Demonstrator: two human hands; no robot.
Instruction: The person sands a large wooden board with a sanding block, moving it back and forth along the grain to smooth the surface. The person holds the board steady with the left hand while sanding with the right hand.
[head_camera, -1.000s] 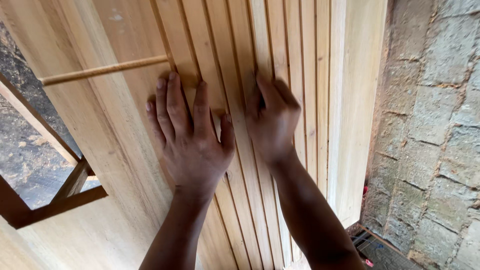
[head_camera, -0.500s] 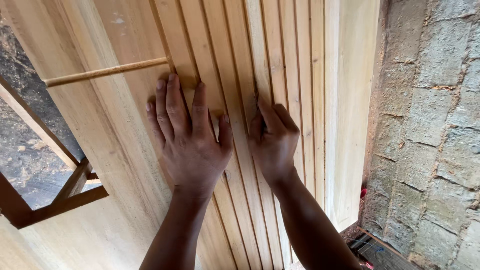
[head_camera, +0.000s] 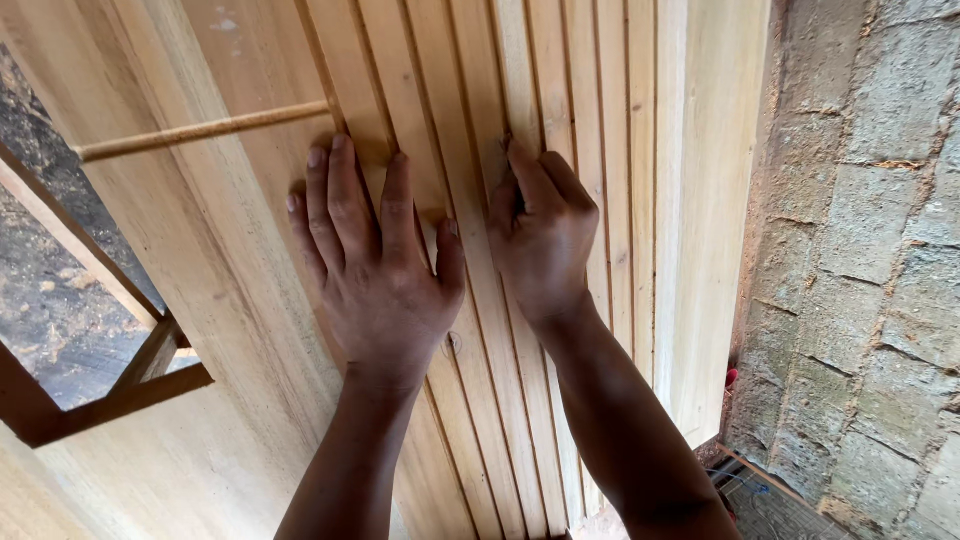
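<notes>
A pale wooden panel made of several narrow upright slats (head_camera: 470, 90) fills the middle of the view. My left hand (head_camera: 375, 270) lies flat on the slats, fingers apart, fingertips just under the end of a thin round wooden dowel (head_camera: 200, 130). Right beside it, my right hand (head_camera: 545, 240) has its fingers curled, and their tips pinch the edge of one slat (head_camera: 512, 60). The two hands nearly touch at the thumbs.
A wide plain board (head_camera: 710, 200) frames the slats on the right, close to a rough stone-block wall (head_camera: 860, 250). At the left, a darker wooden frame (head_camera: 110, 400) stands over sawdust-strewn ground (head_camera: 40, 290). A small red object (head_camera: 731, 377) shows at the wall's foot.
My right hand has slid a little down the slats toward me, fingers still curled. My left hand has stayed flat in nearly the same place.
</notes>
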